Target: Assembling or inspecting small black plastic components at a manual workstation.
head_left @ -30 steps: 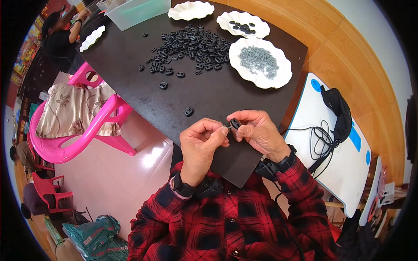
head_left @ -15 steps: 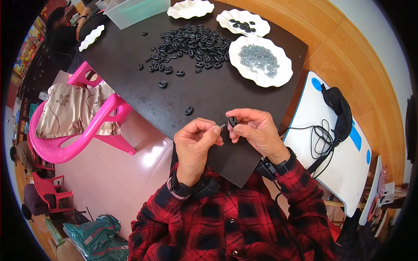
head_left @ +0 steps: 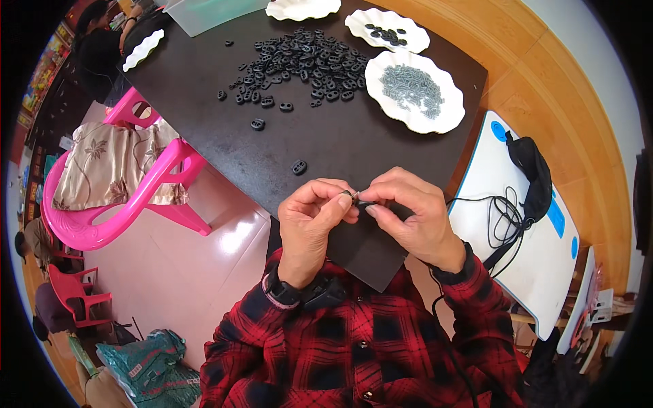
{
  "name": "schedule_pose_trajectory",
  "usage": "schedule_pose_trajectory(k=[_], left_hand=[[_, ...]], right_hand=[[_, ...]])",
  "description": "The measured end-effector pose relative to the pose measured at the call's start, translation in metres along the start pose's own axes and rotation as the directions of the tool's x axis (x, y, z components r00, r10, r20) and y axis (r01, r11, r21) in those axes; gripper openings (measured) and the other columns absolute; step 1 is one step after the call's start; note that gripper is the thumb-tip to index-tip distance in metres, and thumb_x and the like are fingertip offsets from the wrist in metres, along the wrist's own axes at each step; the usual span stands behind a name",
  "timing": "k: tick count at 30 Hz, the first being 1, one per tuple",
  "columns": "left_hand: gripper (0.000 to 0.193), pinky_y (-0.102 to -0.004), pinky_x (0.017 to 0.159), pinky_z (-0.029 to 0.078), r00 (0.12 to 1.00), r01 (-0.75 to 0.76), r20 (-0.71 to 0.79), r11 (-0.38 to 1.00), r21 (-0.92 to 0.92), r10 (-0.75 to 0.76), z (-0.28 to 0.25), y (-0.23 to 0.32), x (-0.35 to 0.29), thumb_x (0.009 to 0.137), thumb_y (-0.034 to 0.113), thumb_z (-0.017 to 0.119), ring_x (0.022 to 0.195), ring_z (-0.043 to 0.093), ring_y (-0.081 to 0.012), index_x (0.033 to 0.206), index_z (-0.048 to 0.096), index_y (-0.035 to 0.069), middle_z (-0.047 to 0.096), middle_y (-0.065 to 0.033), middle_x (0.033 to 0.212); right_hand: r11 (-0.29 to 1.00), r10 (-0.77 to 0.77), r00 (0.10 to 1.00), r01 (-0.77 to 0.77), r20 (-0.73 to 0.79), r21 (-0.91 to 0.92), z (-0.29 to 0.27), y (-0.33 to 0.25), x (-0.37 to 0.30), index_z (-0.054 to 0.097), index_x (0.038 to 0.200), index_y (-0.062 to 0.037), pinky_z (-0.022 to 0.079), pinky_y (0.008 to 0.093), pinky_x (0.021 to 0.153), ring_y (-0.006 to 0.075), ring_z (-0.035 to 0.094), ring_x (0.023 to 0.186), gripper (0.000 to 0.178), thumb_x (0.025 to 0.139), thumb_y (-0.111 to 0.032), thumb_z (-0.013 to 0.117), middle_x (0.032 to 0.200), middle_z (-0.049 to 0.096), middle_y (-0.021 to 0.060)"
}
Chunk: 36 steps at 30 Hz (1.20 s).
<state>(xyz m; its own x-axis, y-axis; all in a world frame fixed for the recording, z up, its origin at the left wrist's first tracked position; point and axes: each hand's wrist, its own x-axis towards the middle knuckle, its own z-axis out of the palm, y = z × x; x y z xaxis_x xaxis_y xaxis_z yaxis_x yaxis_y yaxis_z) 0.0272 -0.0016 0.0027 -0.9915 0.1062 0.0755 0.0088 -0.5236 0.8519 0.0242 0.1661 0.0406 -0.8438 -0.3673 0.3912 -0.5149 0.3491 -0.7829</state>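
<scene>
In front of my chest both hands are closed, fingertips almost meeting over the table's near corner. Between thumb and index finger, my left hand pinches a small metal spring; a bit of black shows at these fingertips too, its part unclear. My right hand pinches a black two-hole cord lock piece, mostly covered by the fingers. Whether spring and piece are joined I cannot tell. A single loose cord lock lies just beyond my left hand, and farther off is a heap of black cord lock pieces.
On the dark table, a white scalloped plate holds springs and another plate black parts. A translucent bin stands at the far edge. Left is a pink chair; right, a white board with a cable. A person sits far left.
My hands have come together: the right moved left, so the spring and the black piece now meet or nearly meet. The right hand has turned, hiding most of its piece. The view shifted slightly.
</scene>
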Motion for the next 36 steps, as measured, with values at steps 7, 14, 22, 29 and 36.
schedule_pose_trajectory(k=[7,14,22,29,36], left_hand=[[0.004,-0.0252,0.064,0.053,0.997,0.076,-0.014,0.987,-0.139,-0.079,0.001,-0.002,-0.002,0.084,0.000,0.057,0.068,0.061,-0.0144,0.085,0.058,-0.004,0.060,-0.0123,0.091],[0.004,-0.0267,0.064,0.053,0.996,0.091,-0.005,0.986,-0.142,-0.093,0.001,0.000,-0.003,0.084,0.002,0.055,0.069,0.061,-0.0151,0.084,0.057,-0.002,0.059,-0.0129,0.093],[0.005,-0.0272,0.064,0.052,0.996,0.093,0.013,0.980,-0.175,-0.092,-0.002,-0.001,-0.001,0.085,0.003,0.054,0.070,0.060,-0.0151,0.084,0.056,-0.001,0.059,-0.0131,0.093],[0.005,-0.0275,0.065,0.051,0.994,0.111,0.019,0.975,-0.191,-0.110,-0.003,-0.001,0.000,0.085,0.003,0.053,0.071,0.059,-0.0147,0.085,0.056,-0.001,0.059,-0.0133,0.092],[0.005,-0.0274,0.065,0.051,0.991,0.135,0.003,0.968,-0.211,-0.137,-0.002,0.001,0.002,0.085,0.003,0.054,0.071,0.060,-0.0157,0.085,0.056,-0.002,0.059,-0.0136,0.092]], right_hand=[[0.856,0.284,0.959,-0.241,-0.026,0.456,0.012,0.010,-0.008,0.056,0.096,0.0031,0.047,0.0221,0.072,0.0101,0.056,0.080,0.021,0.077,0.010,0.058,0.090,0.055,0.0057],[0.815,0.244,0.970,-0.197,-0.014,0.545,0.012,0.012,-0.008,0.057,0.095,0.0041,0.047,0.0224,0.072,0.0113,0.055,0.084,0.019,0.078,0.012,0.056,0.094,0.053,0.0077],[0.945,0.168,0.985,-0.153,-0.028,0.289,0.009,0.010,-0.008,0.059,0.095,0.0040,0.048,0.0225,0.067,0.0111,0.058,0.076,0.020,0.076,0.010,0.058,0.088,0.057,0.0070],[0.996,0.064,0.995,-0.060,-0.076,0.062,0.010,-0.001,-0.003,0.058,0.101,0.0037,0.051,0.0222,0.060,0.0118,0.063,0.069,0.027,0.075,0.006,0.064,0.084,0.065,0.0074],[0.932,0.252,0.967,-0.232,-0.038,0.279,0.012,0.000,-0.005,0.058,0.101,0.0038,0.052,0.0210,0.063,0.0122,0.064,0.069,0.025,0.076,0.008,0.061,0.084,0.065,0.0083]])
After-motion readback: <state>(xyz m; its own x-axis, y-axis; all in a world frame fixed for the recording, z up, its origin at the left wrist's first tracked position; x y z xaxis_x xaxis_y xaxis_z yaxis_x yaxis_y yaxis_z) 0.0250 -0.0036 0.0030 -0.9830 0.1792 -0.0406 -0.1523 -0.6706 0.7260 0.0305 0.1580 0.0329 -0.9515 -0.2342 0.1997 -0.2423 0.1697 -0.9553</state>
